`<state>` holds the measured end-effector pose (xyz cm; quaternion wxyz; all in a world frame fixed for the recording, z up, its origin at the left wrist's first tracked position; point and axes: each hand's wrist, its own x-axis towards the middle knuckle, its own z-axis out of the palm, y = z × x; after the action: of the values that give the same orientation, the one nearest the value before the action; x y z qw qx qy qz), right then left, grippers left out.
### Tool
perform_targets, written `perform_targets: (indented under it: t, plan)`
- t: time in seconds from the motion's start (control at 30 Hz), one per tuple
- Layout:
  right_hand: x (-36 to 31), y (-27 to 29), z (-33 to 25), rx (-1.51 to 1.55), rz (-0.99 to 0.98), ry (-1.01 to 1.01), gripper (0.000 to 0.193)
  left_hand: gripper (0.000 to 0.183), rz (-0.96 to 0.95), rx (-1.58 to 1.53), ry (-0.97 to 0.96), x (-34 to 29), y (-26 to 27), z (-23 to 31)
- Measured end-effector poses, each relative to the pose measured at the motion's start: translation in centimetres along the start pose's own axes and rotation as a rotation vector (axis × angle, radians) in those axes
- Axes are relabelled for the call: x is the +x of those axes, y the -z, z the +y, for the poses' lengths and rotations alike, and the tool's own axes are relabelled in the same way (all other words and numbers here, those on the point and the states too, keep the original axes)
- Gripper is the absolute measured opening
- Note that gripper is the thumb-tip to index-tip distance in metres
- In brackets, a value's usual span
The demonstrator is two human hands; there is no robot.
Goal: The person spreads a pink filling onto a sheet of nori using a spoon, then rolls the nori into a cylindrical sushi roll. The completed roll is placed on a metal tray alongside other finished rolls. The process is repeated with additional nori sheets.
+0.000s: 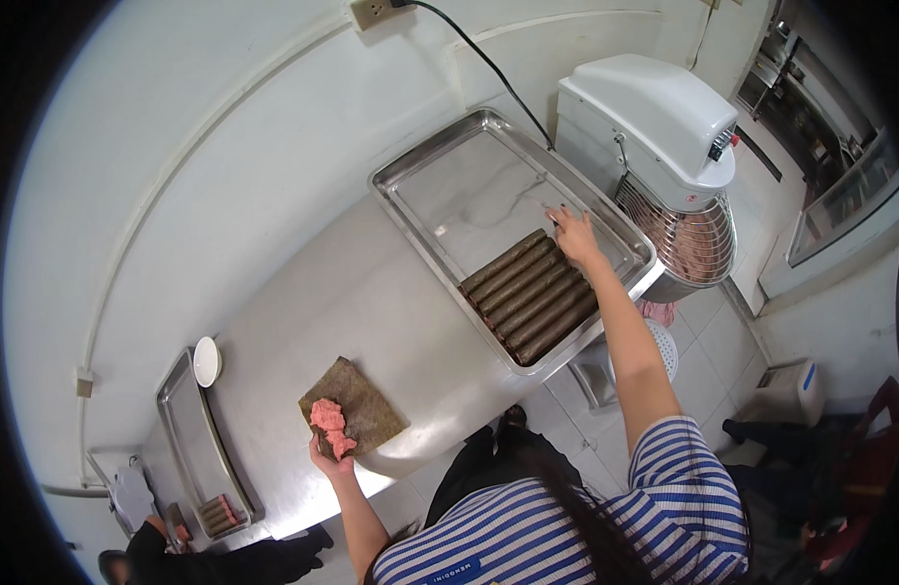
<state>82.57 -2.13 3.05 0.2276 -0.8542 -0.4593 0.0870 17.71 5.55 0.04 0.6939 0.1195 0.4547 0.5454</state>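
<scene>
A square dark-green seaweed sheet (pixel 376 408) lies near the table's front edge, with a lump of pink minced meat (pixel 329 421) along its left side. My left hand (pixel 332 462) grips the sheet's near-left edge, right by the meat; some fingers are hidden. Off to the right, my right hand (pixel 574 234) reaches over a large metal tray (pixel 422 229), its fingers stretched out and nothing visible in them. Just below that hand, several dark seaweed rolls (pixel 532 300) lie side by side in the tray's near half, pink filling showing at their left ends.
A white mixer (pixel 654 127) with a wire guard over pinkish contents stands beyond the tray. At the left sit a white bowl (pixel 208 362) and a second tray (pixel 191 429) with a few rolls. A co-worker's dark sleeve (pixel 149 551) is beside it. Another person stands at far right.
</scene>
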Motion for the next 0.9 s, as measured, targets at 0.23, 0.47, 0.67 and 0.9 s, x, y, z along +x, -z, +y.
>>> perform_targets:
  t: [0.23,0.47,0.67,0.9]
  plan:
    - [0.2,-0.7,3.3,0.005,0.023,0.081,0.045,0.046,-0.098,0.038,0.019,-0.5,-2.2,-1.0]
    - [-0.9,1.0,3.6,0.447,0.188,0.164,0.048,0.028,-0.107,-0.1,-0.005,-0.3,-1.2,0.5]
    - [-4.8,2.7,2.5,0.514,0.11,0.233,0.044,0.03,0.059,-0.221,-0.102,0.3,0.0,1.0]
    - [-9.3,0.8,-12.1,0.725,-0.104,0.253,0.035,0.04,0.154,-0.36,-0.208,2.0,5.2,4.5]
